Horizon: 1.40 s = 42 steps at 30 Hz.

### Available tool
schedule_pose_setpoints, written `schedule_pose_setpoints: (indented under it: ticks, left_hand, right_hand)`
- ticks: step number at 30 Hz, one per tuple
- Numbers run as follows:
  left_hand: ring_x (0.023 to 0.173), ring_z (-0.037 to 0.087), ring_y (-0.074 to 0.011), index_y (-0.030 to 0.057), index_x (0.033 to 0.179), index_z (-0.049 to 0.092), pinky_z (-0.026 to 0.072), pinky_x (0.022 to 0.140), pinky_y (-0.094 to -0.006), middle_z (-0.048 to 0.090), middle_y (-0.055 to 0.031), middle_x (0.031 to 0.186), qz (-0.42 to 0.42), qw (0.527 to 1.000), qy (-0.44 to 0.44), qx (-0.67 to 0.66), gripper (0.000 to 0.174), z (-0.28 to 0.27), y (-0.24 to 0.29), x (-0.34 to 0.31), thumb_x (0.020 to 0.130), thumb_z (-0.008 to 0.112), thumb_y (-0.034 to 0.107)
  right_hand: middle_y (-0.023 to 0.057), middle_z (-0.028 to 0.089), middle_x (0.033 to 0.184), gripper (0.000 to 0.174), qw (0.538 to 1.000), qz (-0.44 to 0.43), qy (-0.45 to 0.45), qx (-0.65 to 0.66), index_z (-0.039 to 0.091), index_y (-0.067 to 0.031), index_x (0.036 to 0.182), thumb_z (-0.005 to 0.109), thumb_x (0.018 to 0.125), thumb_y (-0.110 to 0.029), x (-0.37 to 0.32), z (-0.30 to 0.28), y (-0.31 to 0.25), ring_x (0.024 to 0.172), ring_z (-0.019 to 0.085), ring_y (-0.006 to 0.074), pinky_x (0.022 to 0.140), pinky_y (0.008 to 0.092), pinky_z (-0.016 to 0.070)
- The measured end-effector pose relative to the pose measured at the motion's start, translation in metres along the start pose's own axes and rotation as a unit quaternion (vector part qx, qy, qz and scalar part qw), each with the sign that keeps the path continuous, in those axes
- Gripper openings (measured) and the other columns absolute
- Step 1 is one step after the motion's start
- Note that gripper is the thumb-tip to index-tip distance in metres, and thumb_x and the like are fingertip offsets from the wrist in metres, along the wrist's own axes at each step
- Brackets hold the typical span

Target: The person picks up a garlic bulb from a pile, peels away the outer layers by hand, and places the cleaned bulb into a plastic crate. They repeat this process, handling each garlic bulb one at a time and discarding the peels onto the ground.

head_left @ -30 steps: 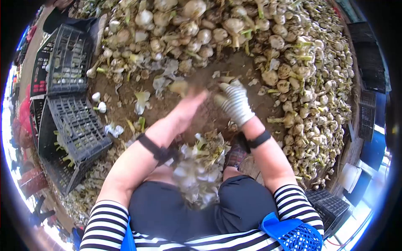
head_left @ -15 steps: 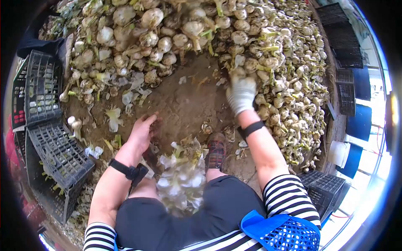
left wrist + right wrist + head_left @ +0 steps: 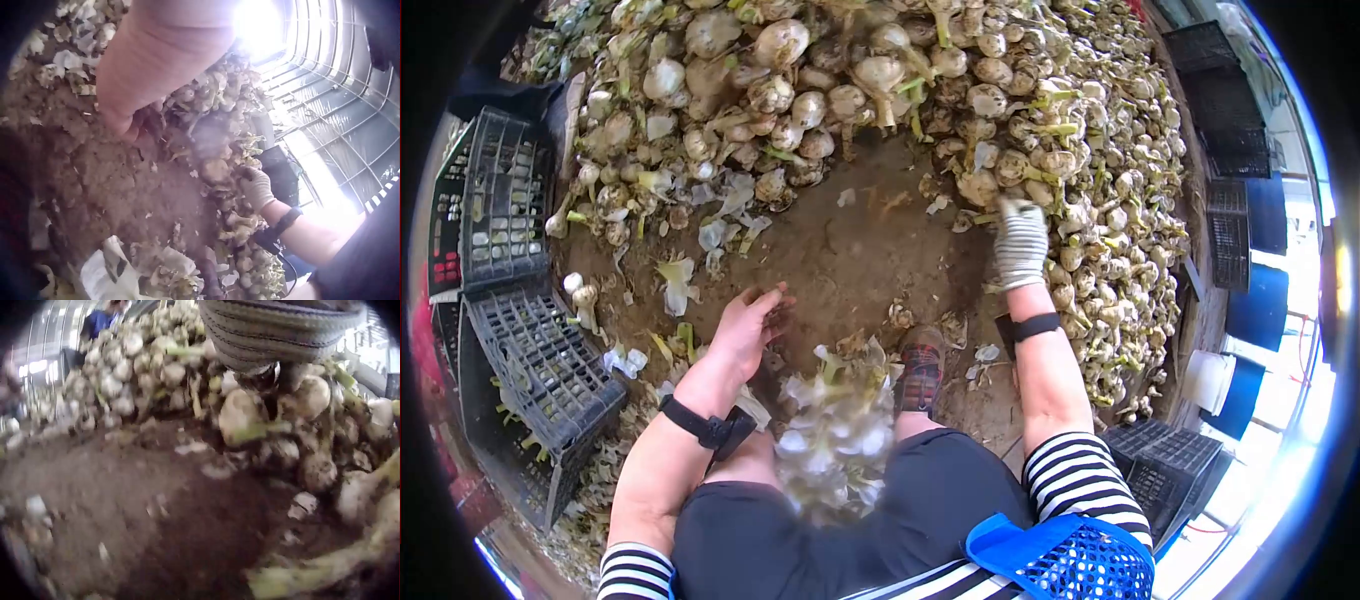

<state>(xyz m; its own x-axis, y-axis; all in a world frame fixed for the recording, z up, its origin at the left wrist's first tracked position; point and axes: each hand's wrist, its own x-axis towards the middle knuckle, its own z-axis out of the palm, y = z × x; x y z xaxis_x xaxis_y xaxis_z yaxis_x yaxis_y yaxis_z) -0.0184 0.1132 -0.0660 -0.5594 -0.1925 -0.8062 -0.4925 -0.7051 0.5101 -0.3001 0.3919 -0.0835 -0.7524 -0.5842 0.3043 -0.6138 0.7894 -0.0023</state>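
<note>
My bare left hand [image 3: 747,322] hovers over the bare soil, fingers loosely bent with nothing between them. In the left wrist view that hand's fingers [image 3: 128,125] hang above the dirt. At the near edge of a large garlic heap [image 3: 1100,190], my right hand [image 3: 1022,245] wears a striped knit glove, its fingers bent in against the bulbs. A dirty garlic bulb [image 3: 978,188] lies just beyond its fingertips. From the right wrist, the glove [image 3: 281,334] overhangs a bulb with a green stem [image 3: 240,415]; I cannot tell whether the hidden fingers grip one.
Papery garlic skins and leaves [image 3: 835,425] are heaped between the legs, beside a shoe [image 3: 922,370]. Black plastic crates [image 3: 550,360] stand at left, near a few cleaner bulbs [image 3: 583,295]. Another dark crate [image 3: 1170,465] and a white bucket [image 3: 1208,380] are at right.
The hands were close together over the soil, then parted. The right hand reached into the heap's edge and has since drawn slightly back and right. My left hand moved back toward the left knee.
</note>
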Motion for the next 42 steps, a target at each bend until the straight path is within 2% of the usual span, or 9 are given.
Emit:
schedule_pose_setpoints:
  ticks: [2, 7, 10, 12, 21, 25, 29, 40, 42]
  left_hand:
    - [0.087, 0.057, -0.0173, 0.0049, 0.123, 0.042, 0.0465, 0.081, -0.0346, 0.056, -0.0088, 0.111, 0.028, 0.999, -0.015, 0.016, 0.048, 0.020, 0.009, -0.016, 0.085, 0.058, 0.027]
    - [0.092, 0.055, -0.0162, 0.0075, 0.130, 0.036, 0.0447, 0.082, -0.0292, 0.051, -0.0091, 0.119, 0.080, 0.980, -0.179, -0.037, 0.061, 0.051, 0.045, -0.047, 0.078, 0.062, 0.026]
    - [0.086, 0.053, -0.0118, 0.0078, 0.117, 0.043, 0.0442, 0.076, -0.0241, 0.052, -0.0027, 0.096, 0.114, 0.978, -0.168, -0.051, 0.049, 0.051, 0.050, -0.055, 0.072, 0.063, 0.010]
    - [0.083, 0.050, -0.0096, 0.0071, 0.110, 0.044, 0.0430, 0.075, -0.0226, 0.049, -0.0001, 0.090, 0.209, 0.972, -0.104, 0.017, 0.048, 0.046, 0.048, -0.055, 0.068, 0.066, 0.006]
    - [0.085, 0.048, -0.0071, 0.0059, 0.114, 0.038, 0.0417, 0.074, -0.0210, 0.048, -0.0014, 0.097, 0.206, 0.972, -0.099, 0.055, 0.061, 0.043, 0.040, -0.068, 0.060, 0.064, -0.006]
    - [0.081, 0.048, -0.0082, 0.0063, 0.111, 0.038, 0.0420, 0.069, -0.0205, 0.046, -0.0026, 0.092, 0.229, 0.968, -0.094, -0.044, 0.054, 0.041, 0.047, -0.067, 0.064, 0.064, -0.002]
    - [0.096, 0.052, -0.0133, 0.0074, 0.120, 0.037, 0.0425, 0.081, -0.0254, 0.051, -0.0034, 0.106, 0.156, 0.985, -0.077, 0.009, 0.063, 0.041, 0.049, -0.069, 0.063, 0.058, -0.007]
    - [0.092, 0.053, -0.0125, 0.0038, 0.118, 0.042, 0.0421, 0.084, -0.0268, 0.055, -0.0043, 0.102, 0.196, 0.963, -0.009, 0.187, 0.049, 0.041, 0.046, -0.063, 0.073, 0.062, 0.003]
    - [0.081, 0.060, -0.0153, 0.0036, 0.114, 0.046, 0.0488, 0.077, -0.0280, 0.060, -0.0055, 0.093, 0.036, 0.986, -0.111, -0.116, 0.040, 0.031, 0.052, -0.058, 0.086, 0.058, 0.029]
  right_hand:
    - [0.0113, 0.061, 0.081, 0.020, 0.984, 0.045, 0.077, 0.155, 0.062, -0.0050, 0.091, 0.053, 0.075, 0.003, 0.017, -0.027, -0.028, 0.071, 0.057, 0.0266, 0.066, 0.0319, 0.0468]
    - [0.0045, 0.063, 0.094, 0.021, 0.595, 0.100, -0.267, 0.752, 0.062, -0.0024, 0.100, 0.063, 0.080, -0.008, 0.019, -0.123, -0.171, 0.088, 0.057, 0.0120, 0.080, 0.0272, 0.0451]
    - [0.0078, 0.062, 0.089, 0.019, 0.770, 0.015, -0.225, 0.597, 0.065, -0.0068, 0.091, 0.068, 0.073, -0.009, 0.019, -0.105, -0.187, 0.082, 0.059, 0.0211, 0.075, 0.0303, 0.0462]
    - [0.0098, 0.062, 0.095, 0.035, 0.929, -0.190, 0.042, 0.314, 0.062, -0.0093, 0.101, 0.068, 0.067, -0.010, 0.039, -0.089, -0.182, 0.091, 0.057, 0.0292, 0.081, 0.0392, 0.0447]
    - [0.0081, 0.056, 0.121, 0.040, 0.897, -0.229, 0.009, 0.377, 0.047, -0.0122, 0.124, 0.053, 0.086, -0.022, 0.011, -0.079, -0.219, 0.119, 0.046, 0.0260, 0.104, 0.0459, 0.0229]
    - [0.0102, 0.061, 0.104, 0.055, 0.775, -0.089, -0.021, 0.626, 0.047, -0.0123, 0.125, 0.064, 0.074, -0.003, 0.020, -0.096, -0.207, 0.099, 0.054, 0.0259, 0.082, 0.0402, 0.0443]
    - [-0.0022, 0.056, 0.083, 0.059, 0.874, -0.327, 0.019, 0.359, 0.051, -0.0141, 0.122, 0.061, 0.064, -0.010, 0.014, -0.101, -0.206, 0.084, 0.052, 0.0202, 0.080, 0.0376, 0.0393]
    - [-0.0002, 0.052, 0.077, 0.056, 0.894, -0.350, -0.029, 0.279, 0.051, -0.0115, 0.121, 0.057, 0.065, -0.011, 0.012, -0.100, -0.209, 0.081, 0.051, 0.0212, 0.074, 0.0374, 0.0396]
    - [0.0003, 0.051, 0.076, 0.055, 0.895, -0.338, 0.016, 0.291, 0.051, -0.0109, 0.120, 0.057, 0.065, -0.012, 0.014, -0.100, -0.210, 0.080, 0.050, 0.0215, 0.075, 0.0380, 0.0397]
